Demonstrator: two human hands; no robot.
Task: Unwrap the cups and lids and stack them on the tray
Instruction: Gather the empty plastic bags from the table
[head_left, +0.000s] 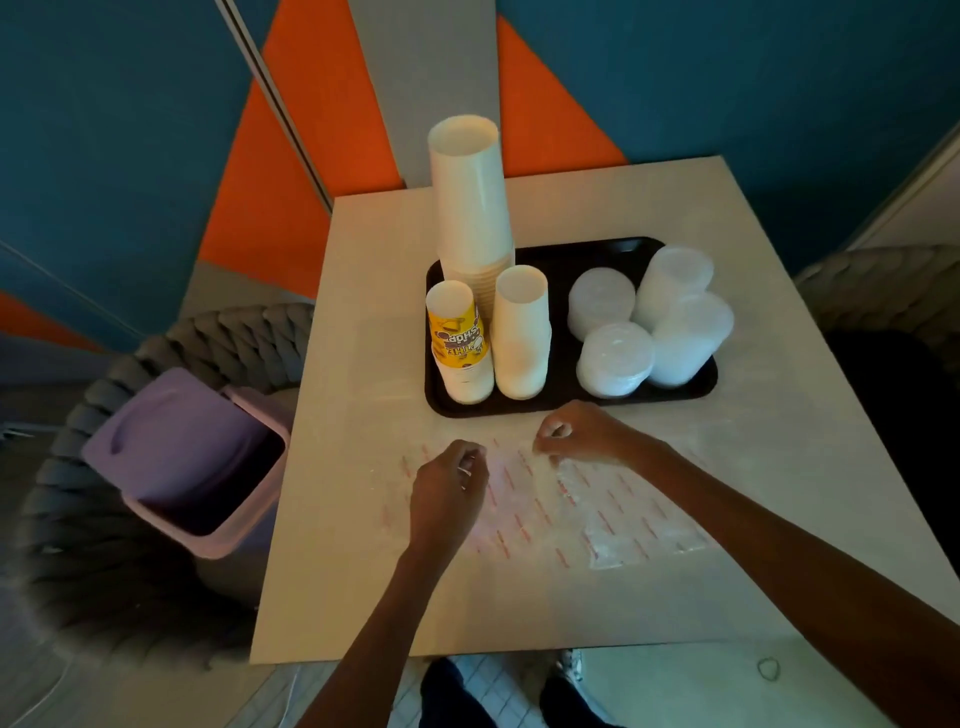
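Here, the left hand (449, 486) and right hand (584, 434) pinch the far edge of the flat wrapper (576, 512), near the tray (563, 265).

Both bare forearms reach forward over the counter (363, 312). The left grip (449, 486) curls knuckles-up, fingertips pinching the plastic wrapper (597, 514). The right grip (563, 434), farther forward, pinches its far edge between thumb and forefinger.
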